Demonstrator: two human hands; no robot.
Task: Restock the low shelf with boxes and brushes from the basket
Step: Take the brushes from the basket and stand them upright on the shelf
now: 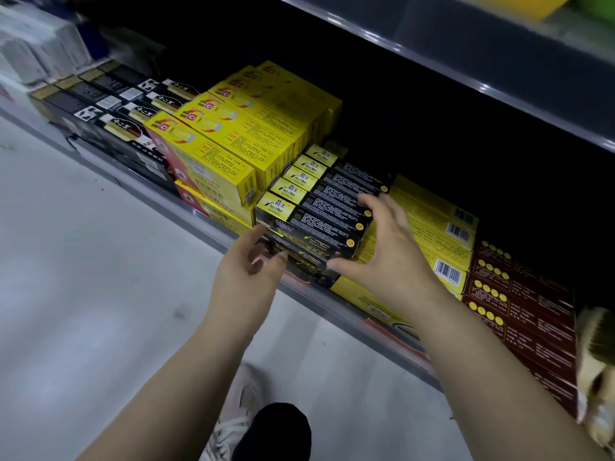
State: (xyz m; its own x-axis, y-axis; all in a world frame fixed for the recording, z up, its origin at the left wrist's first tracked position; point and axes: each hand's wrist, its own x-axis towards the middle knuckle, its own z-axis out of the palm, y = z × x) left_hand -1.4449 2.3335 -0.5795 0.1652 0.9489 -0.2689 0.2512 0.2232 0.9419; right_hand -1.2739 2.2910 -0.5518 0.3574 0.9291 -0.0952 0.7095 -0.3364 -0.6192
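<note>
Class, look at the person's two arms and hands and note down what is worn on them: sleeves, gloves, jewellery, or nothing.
Nothing is worn. The left hand and right hand have no gloves, and no ring, watch or bracelet shows. The left forearm and right forearm are sleeveless as far as the frame reaches.

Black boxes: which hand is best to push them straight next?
Probably the right hand: its spread fingers cover the black boxes at their right end, thumb in front. The left hand is only beside one corner.

Low shelf (199, 216): black boxes (109, 121), yellow boxes (239, 128), dark red boxes (522, 304), brush (595, 344) at far right.
</note>
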